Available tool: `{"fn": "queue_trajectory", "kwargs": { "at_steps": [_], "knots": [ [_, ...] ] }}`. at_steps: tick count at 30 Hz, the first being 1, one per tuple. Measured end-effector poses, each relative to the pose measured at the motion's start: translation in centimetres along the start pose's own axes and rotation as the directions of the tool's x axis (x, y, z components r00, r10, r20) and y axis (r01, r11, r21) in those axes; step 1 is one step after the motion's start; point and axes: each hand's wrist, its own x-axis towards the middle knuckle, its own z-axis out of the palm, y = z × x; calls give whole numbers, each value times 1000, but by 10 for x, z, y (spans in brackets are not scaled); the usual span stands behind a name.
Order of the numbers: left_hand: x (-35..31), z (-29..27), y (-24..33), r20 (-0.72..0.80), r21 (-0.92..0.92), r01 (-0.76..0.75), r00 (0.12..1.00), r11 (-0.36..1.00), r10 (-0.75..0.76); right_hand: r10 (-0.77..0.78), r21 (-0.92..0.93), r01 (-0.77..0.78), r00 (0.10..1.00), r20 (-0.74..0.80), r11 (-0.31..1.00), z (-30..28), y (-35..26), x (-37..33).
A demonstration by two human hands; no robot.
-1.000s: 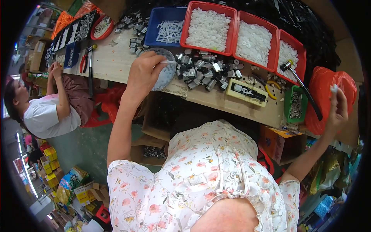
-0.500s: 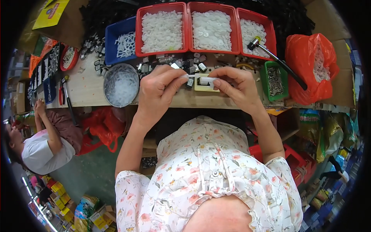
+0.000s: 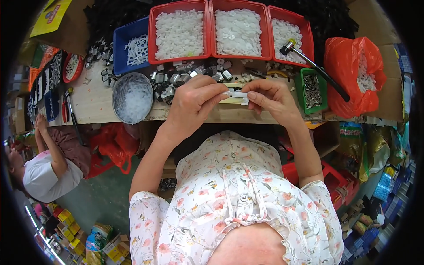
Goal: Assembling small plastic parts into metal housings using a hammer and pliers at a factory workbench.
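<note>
Both hands are now close together mid-frame, left hand (image 3: 194,101) and right hand (image 3: 277,101) each pinching the small white plastic piece (image 3: 238,94) between them, just over the pale yellow rectangular block (image 3: 229,101). A second ago they were way apart, left over the round grey dish (image 3: 116,104) of white bits, right out by the bright red plastic bag (image 3: 344,62) at right of frame. Half a second back the fingertips had more gap; can't tell if it's one piece or two joined
</note>
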Motion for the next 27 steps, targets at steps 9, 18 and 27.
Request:
{"fn": "queue_trajectory", "kwargs": {
  "at_steps": [9,18,27],
  "knots": [
    [11,18,9,140,-165,333,940,928,-312,-469,-627,353,883,-21,694,-10,-3,-15],
    [13,28,4,90,114,-190,979,975,180,-335,-521,284,942,-3,805,-30,-1,-19],
    [13,41,-1,112,19,-30,993,999,27,-371,-648,308,928,43,696,-30,-2,-25]
  ]
}}
